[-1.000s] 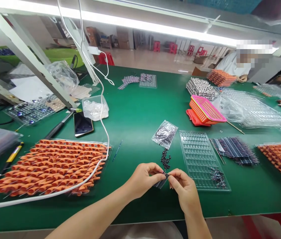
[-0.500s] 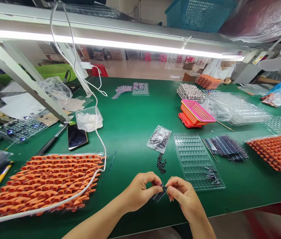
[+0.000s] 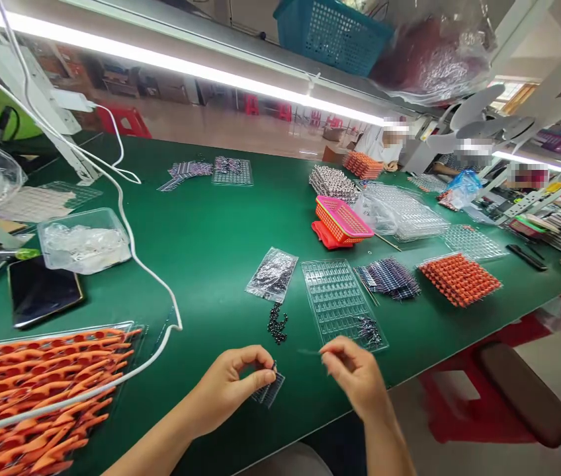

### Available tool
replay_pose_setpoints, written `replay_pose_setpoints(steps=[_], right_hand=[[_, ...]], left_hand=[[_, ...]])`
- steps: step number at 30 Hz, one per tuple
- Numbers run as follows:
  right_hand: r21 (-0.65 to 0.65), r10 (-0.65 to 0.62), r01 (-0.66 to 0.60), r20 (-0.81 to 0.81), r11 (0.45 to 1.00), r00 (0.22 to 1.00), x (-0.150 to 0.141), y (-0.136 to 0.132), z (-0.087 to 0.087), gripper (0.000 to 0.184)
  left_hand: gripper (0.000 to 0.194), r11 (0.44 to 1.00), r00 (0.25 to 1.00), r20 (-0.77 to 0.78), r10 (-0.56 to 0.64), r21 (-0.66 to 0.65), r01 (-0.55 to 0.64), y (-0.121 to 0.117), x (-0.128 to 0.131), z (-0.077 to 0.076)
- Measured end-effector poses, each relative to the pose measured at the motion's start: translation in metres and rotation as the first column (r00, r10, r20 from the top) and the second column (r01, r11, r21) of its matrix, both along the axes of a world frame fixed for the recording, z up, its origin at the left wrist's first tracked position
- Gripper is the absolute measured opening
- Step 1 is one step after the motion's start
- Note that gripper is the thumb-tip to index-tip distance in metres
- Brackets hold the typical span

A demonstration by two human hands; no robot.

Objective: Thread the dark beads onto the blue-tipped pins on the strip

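- Left hand [image 3: 231, 389]: fingers pinching a small dark piece [image 3: 274, 365], close beside the dark patterned sheet [image 3: 271, 393]!
- Right hand [image 3: 358, 380], apart: fingers pinched on a thin blurred strand [image 3: 309, 352]!
- Black beads [image 3: 276, 324] loose on the bench [image 3: 201, 231]!

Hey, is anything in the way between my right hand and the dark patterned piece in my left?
Nothing visible blocks the way. Between your right hand and the dark patterned piece pinched in your left hand, the green tabletop shows, with a thin pale sliver reaching from the right hand, too blurred to identify.
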State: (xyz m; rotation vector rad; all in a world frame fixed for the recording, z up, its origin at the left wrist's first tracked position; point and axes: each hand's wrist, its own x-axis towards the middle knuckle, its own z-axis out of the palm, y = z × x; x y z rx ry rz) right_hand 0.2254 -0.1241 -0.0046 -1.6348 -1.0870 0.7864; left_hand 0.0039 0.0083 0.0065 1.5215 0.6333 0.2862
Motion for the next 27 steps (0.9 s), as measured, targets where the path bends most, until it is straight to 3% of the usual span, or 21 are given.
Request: replay_pose_setpoints(steps=[1, 4, 8, 12, 16, 18, 21, 24, 27], right_hand=[[0.015, -0.087, 0.086, 0.145, 0.996, 0.986, 0.019, -0.004, 0.000, 0.022], [0.074, -0.288, 0.287, 0.456, 0.955, 0.842, 0.079, -0.016, -0.005, 0.025], [0.029, -0.245, 0.297, 0.642, 0.954, 0.727, 0.133, -0.026, -0.022, 0.030], [-0.007, -0.186, 0.278, 0.727, 0.961, 0.661, 0.146, -0.028, -0.036, 0.038], [0.094, -0.248, 0.306, 0.819, 0.947, 0.517, 0.131, -0.026, -0.038, 0.051], [0.173, -0.287, 0.265, 0.823, 0.948, 0.490, 0.110, -0.022, -0.033, 0.047], [0.224, -0.222, 0.070, 0.780, 0.972, 0.586, 0.062, -0.009, -0.023, 0.027], [0.149, 0.021, -0.181, 0.714, 0.972, 0.700, 0.010, 0.011, -0.019, 0.017], [0.072, 0.101, -0.216, 0.715, 0.974, 0.692, -0.023, 0.035, -0.024, 0.017]], left_hand=[[0.025, 0.999, 0.999, -0.002, 0.032, -0.028, -0.032, 0.001, 0.000, -0.001], [0.027, 0.992, 0.996, 0.005, 0.088, -0.094, -0.088, 0.003, 0.000, -0.006], [0.027, 0.982, 0.994, 0.017, 0.106, -0.156, -0.102, 0.003, 0.001, -0.011], [0.029, 0.976, 0.992, 0.022, 0.125, -0.180, -0.119, 0.004, 0.003, -0.017], [0.028, 0.962, 0.984, 0.019, 0.180, -0.210, -0.172, 0.007, 0.004, -0.021], [0.027, 0.950, 0.971, 0.008, 0.241, -0.207, -0.234, 0.010, 0.004, -0.022], [0.025, 0.931, 0.949, -0.001, 0.314, -0.195, -0.308, 0.014, 0.003, -0.022], [0.025, 0.923, 0.941, 0.009, 0.339, -0.199, -0.331, 0.015, 0.001, -0.025], [0.024, 0.926, 0.937, 0.004, 0.349, -0.154, -0.344, 0.015, 0.001, -0.028]])
